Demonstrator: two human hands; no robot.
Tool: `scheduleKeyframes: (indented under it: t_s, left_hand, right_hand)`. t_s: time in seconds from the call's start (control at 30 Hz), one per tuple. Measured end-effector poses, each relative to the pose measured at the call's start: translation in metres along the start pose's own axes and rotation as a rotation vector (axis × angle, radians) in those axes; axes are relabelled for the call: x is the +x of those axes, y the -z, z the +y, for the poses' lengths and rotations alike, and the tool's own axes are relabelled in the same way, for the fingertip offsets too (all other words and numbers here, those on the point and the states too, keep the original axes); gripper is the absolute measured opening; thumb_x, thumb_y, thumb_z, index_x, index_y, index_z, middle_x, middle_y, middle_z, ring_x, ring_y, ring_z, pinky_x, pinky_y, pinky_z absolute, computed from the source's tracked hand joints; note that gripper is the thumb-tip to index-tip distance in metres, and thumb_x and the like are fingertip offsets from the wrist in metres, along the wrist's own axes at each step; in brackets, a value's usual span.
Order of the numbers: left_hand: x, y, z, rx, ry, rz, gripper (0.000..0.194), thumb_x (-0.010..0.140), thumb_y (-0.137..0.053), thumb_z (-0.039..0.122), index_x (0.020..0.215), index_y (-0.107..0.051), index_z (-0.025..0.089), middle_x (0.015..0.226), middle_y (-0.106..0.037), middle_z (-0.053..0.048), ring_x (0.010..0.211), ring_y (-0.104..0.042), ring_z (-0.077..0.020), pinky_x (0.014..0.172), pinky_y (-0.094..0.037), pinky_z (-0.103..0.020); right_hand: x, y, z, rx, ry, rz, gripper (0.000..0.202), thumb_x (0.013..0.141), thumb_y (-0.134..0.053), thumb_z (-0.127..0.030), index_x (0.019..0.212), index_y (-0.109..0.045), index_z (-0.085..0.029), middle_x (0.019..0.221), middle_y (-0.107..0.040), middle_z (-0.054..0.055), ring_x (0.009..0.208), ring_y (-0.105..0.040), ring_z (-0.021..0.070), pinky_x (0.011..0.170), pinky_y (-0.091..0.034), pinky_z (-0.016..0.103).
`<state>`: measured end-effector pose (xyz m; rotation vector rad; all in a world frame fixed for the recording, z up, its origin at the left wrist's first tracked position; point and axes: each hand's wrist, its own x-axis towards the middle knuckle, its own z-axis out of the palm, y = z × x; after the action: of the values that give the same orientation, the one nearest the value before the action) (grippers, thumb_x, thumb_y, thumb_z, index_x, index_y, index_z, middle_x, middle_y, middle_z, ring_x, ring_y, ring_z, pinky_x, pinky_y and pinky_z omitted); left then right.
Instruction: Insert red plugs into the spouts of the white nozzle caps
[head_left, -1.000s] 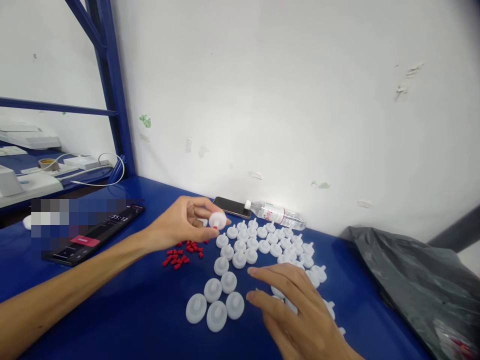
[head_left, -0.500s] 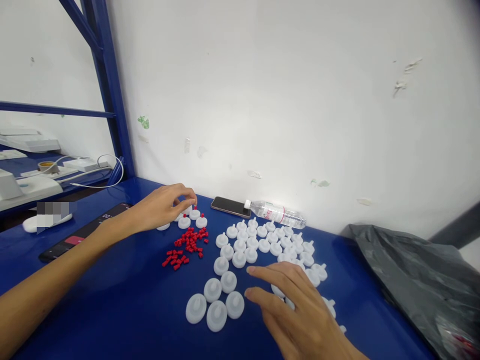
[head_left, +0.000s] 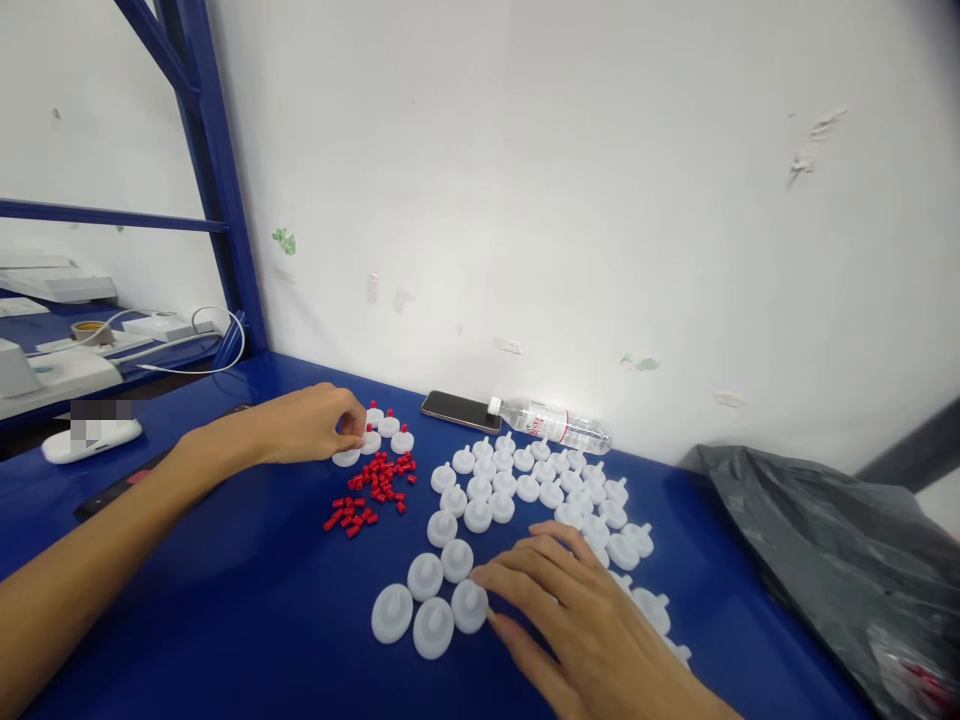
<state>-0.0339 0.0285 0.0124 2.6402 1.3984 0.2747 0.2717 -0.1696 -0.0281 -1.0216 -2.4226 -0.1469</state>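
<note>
My left hand point(head_left: 319, 425) is at the back left, fingers bent together over a white disc point(head_left: 346, 457); what they pinch is hidden. Beside it stand several white discs with red caps point(head_left: 402, 439) on their stems. Loose red caps point(head_left: 382, 478) lie in a heap just in front. At the front right, my right hand point(head_left: 559, 610) has thumb and fingers apart around the edge of a white disc point(head_left: 470, 606) without a cap, its fingertips at the rim. Many more uncapped white discs point(head_left: 503, 482) spread across the middle and right.
A phone point(head_left: 460, 411) and a clear bottle point(head_left: 555, 424) lie along the wall. Another phone point(head_left: 112, 492) is partly behind my left forearm. A dark plastic bag point(head_left: 825, 550) covers the right side; a white device point(head_left: 94, 438) sits far left.
My left hand has moved left and slightly down, away from the capped discs at the back. My right hand has shifted a little left and down, to the near disc.
</note>
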Motion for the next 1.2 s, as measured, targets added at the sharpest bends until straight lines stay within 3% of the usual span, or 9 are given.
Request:
scheduleKeyframes:
  t_s: [0.1, 0.2, 0.37, 0.57, 0.8, 0.93, 1.07, 1.2]
  left_hand:
    - [0.001, -0.002, -0.003, 0.014, -0.011, -0.078, 0.018, 0.076, -0.058, 0.029, 0.084, -0.075, 0.027, 0.082, -0.075, 0.0, 0.071, -0.066, -0.0186, 0.063, -0.042, -0.027]
    - [0.001, 0.0, 0.0, 0.026, -0.022, -0.027, 0.027, 0.077, -0.058, 0.031, 0.097, -0.075, 0.029, 0.088, -0.074, -0.001, 0.077, -0.066, -0.0198, 0.066, -0.042, -0.028]
    - [-0.003, 0.004, 0.01, -0.033, -0.091, -0.089, 0.021, 0.081, -0.058, 0.036, 0.078, -0.077, 0.028, 0.071, -0.071, -0.001, 0.062, -0.062, -0.0169, 0.059, -0.039, -0.028]
    - [-0.004, -0.002, 0.014, -0.04, -0.079, -0.132, 0.019, 0.074, -0.066, 0.033, 0.085, -0.081, 0.03, 0.068, -0.07, -0.001, 0.059, -0.061, -0.0175, 0.055, -0.037, -0.027]
    - [-0.004, -0.011, 0.015, -0.004, -0.14, -0.16, 0.02, 0.077, -0.058, 0.026, 0.076, -0.078, 0.026, 0.061, -0.068, -0.001, 0.054, -0.058, -0.0169, 0.052, -0.035, -0.027]
    - [-0.004, -0.004, 0.02, -0.014, -0.138, -0.087, 0.018, 0.08, -0.058, 0.029, 0.08, -0.076, 0.026, 0.065, -0.068, 0.0, 0.056, -0.058, -0.0155, 0.054, -0.035, -0.027]
    - [-0.009, 0.002, 0.039, -0.16, -0.191, 0.006, 0.02, 0.086, -0.058, 0.037, 0.087, -0.073, 0.024, 0.065, -0.064, 0.001, 0.056, -0.054, -0.013, 0.055, -0.038, -0.025]
    - [-0.017, -0.013, 0.068, -0.411, -0.242, 0.023, 0.018, 0.088, -0.059, 0.036, 0.09, -0.068, 0.021, 0.06, -0.058, 0.003, 0.052, -0.048, -0.0106, 0.052, -0.039, -0.023]
  right_hand:
    - [-0.002, -0.007, 0.0, 0.009, -0.022, -0.061, 0.026, 0.097, -0.064, -0.023, 0.122, -0.059, -0.028, 0.11, -0.07, -0.003, 0.1, -0.066, 0.0159, 0.11, -0.037, 0.038]
    - [-0.004, -0.011, 0.001, 0.003, -0.034, -0.114, 0.026, 0.095, -0.066, -0.024, 0.12, -0.06, -0.03, 0.105, -0.069, -0.004, 0.097, -0.066, 0.0153, 0.111, -0.037, 0.039]
    - [-0.003, -0.009, 0.002, -0.002, -0.033, -0.115, 0.015, 0.097, -0.063, -0.02, 0.11, -0.061, -0.027, 0.105, -0.07, -0.004, 0.096, -0.067, 0.0138, 0.11, -0.038, 0.038]
    - [-0.006, -0.011, 0.003, -0.012, -0.033, -0.125, 0.017, 0.097, -0.065, -0.026, 0.113, -0.061, -0.028, 0.121, -0.07, -0.005, 0.105, -0.068, 0.0133, 0.118, -0.032, 0.038]
    - [-0.008, -0.017, 0.009, -0.003, 0.004, -0.117, 0.018, 0.099, -0.06, -0.018, 0.114, -0.06, -0.028, 0.112, -0.071, -0.003, 0.098, -0.069, 0.0133, 0.117, -0.036, 0.042]
    - [-0.008, -0.009, 0.007, -0.07, 0.013, -0.117, 0.037, 0.094, -0.054, -0.004, 0.122, -0.059, -0.027, 0.119, -0.068, 0.004, 0.107, -0.068, 0.0174, 0.111, -0.046, 0.045]
    - [-0.009, 0.001, 0.004, -0.111, -0.037, -0.163, 0.069, 0.076, -0.043, 0.01, 0.131, -0.056, -0.03, 0.133, -0.061, 0.009, 0.116, -0.065, 0.0236, 0.086, -0.062, 0.037]
    - [-0.007, 0.002, 0.003, -0.137, -0.028, -0.108, 0.064, 0.079, -0.038, 0.009, 0.128, -0.059, -0.027, 0.132, -0.061, 0.011, 0.112, -0.065, 0.0247, 0.079, -0.063, 0.036]
